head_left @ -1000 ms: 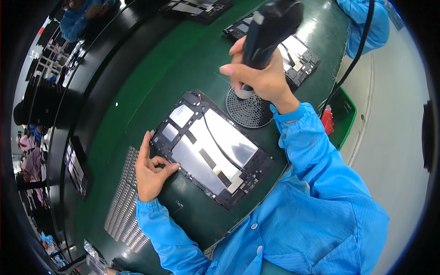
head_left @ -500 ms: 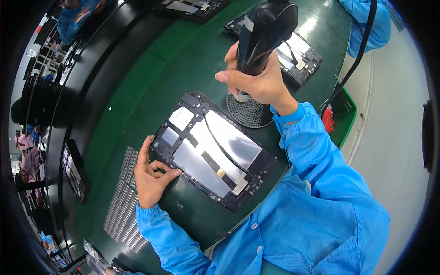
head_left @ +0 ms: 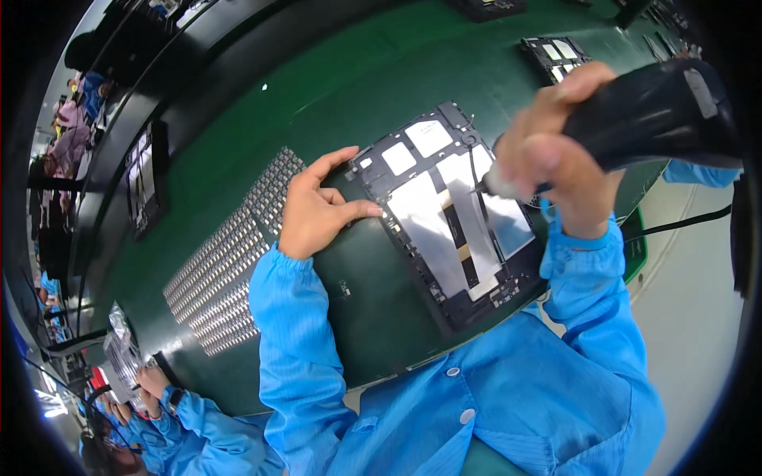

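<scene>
An opened tablet (head_left: pixel 470 230) lies at a slant on the green bench, its silver panels, black frame and thin black cable exposed. My left hand (head_left: pixel 313 210) steadies its left edge, with the index finger near the upper corner and the thumb lower down. In my right hand (head_left: pixel 563 151) is a black powered screwdriver (head_left: pixel 655 119), tilted far over, its body to the right. Its tip points left above the tablet, near the cable; whether it touches is unclear. Motion blurs the right hand, which also covers most of a perforated round dish.
Rows of small metal parts (head_left: pixel 230 274) lie left of the tablet. Another device (head_left: pixel 144 178) sits at the far left, and an opened tablet (head_left: pixel 556 55) at the back right. A co-worker's hands (head_left: pixel 151 389) are at lower left. A green bin (head_left: pixel 637 258) stands beyond the right edge.
The screwdriver has gone from upright over the round dish to tilted over the tablet, carried by my right hand. My left hand stays on the tablet's edge. The view has shifted and turned.
</scene>
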Available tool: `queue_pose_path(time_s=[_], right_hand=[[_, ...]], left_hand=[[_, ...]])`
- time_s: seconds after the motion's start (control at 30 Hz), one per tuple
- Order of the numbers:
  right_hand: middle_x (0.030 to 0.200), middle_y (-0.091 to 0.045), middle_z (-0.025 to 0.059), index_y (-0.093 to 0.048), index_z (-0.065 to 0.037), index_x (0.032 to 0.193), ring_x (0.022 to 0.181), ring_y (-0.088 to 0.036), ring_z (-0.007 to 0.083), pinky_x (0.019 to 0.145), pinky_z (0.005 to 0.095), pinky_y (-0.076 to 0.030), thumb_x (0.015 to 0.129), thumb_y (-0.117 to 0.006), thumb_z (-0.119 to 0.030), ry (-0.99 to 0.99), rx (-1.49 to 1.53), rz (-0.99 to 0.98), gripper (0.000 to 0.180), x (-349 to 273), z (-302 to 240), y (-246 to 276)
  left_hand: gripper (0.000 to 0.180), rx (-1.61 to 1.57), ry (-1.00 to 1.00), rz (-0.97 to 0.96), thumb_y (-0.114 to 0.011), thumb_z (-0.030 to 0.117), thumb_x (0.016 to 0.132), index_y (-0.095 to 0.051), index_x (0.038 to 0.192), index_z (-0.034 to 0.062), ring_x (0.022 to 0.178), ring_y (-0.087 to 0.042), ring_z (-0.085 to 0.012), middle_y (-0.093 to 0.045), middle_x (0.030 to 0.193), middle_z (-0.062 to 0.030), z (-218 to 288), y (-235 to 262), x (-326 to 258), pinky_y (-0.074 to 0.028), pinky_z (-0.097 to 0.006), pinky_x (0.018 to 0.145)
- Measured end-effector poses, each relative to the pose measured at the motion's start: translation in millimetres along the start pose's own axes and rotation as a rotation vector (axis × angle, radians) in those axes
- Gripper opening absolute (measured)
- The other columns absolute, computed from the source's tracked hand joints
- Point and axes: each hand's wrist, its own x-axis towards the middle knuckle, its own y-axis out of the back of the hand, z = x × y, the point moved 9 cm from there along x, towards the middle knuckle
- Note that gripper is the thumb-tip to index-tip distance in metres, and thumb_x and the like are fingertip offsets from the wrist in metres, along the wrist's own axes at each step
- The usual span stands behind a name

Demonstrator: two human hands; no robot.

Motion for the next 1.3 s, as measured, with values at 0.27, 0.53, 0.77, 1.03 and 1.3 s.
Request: queue_pose_path(time_s=[0.27, 0.53, 0.77, 1.03, 1.3], right_hand=[[0.06, -0.057, 0.0087, -0.042, 0.004, 0.104, 0.05, -0.056, 0.0101, 0.044, 0.0228, -0.044, 0.074, -0.066, 0.01, 0.089, 0.022, -0.244, 0.038, 18, 32, -98], [0.059, -0.057, 0.0082, -0.043, 0.003, 0.104, 0.05, -0.057, 0.011, 0.045, 0.0219, -0.044, 0.076, -0.066, 0.009, 0.007, -0.02, -0.244, 0.037, 11, 50, -105], [0.059, -0.057, 0.0079, -0.042, 0.003, 0.104, 0.05, -0.057, 0.0111, 0.045, 0.0219, -0.044, 0.076, -0.066, 0.009, -0.012, -0.01, -0.268, 0.038, 11, 54, -107], [0.061, -0.057, 0.008, -0.041, 0.002, 0.101, 0.052, -0.057, 0.0113, 0.046, 0.0225, -0.045, 0.076, -0.066, 0.01, 0.007, -0.023, -0.295, 0.036, 7, 55, -112], [0.061, -0.055, 0.008, -0.04, 0.001, 0.098, 0.052, -0.056, 0.0117, 0.048, 0.0232, -0.044, 0.076, -0.063, 0.011, -0.004, -0.064, -0.364, 0.034, -6, 51, -122]], left_hand=[[0.073, 0.095, -0.22, -0.026, -0.082, 0.006, 0.062, -0.048, 0.127, -0.0026, 0.052, -0.054, -0.0039, -0.062, 0.071, -0.0049, -1, -3, 7, -0.043, -0.019, 0.047], [0.074, -0.014, -0.221, -0.048, -0.082, 0.008, 0.062, -0.046, 0.127, -0.0022, 0.049, -0.053, -0.0058, -0.059, 0.062, -0.0036, -9, -4, 5, -0.042, -0.021, 0.046], [0.074, -0.003, -0.194, -0.063, -0.082, 0.007, 0.061, -0.047, 0.126, -0.0015, 0.05, -0.054, -0.0068, -0.06, 0.068, -0.0062, -12, -4, 7, -0.042, -0.021, 0.046], [0.073, 0.013, -0.235, -0.034, -0.082, 0.009, 0.062, -0.048, 0.126, -0.0015, 0.051, -0.054, -0.0053, -0.059, 0.063, -0.0041, -13, -2, 8, -0.042, -0.021, 0.046], [0.071, -0.123, -0.162, -0.077, -0.08, 0.01, 0.062, -0.05, 0.124, -0.0017, 0.05, -0.051, -0.004, -0.057, 0.062, -0.0017, -20, -3, 7, -0.04, -0.021, 0.046]])
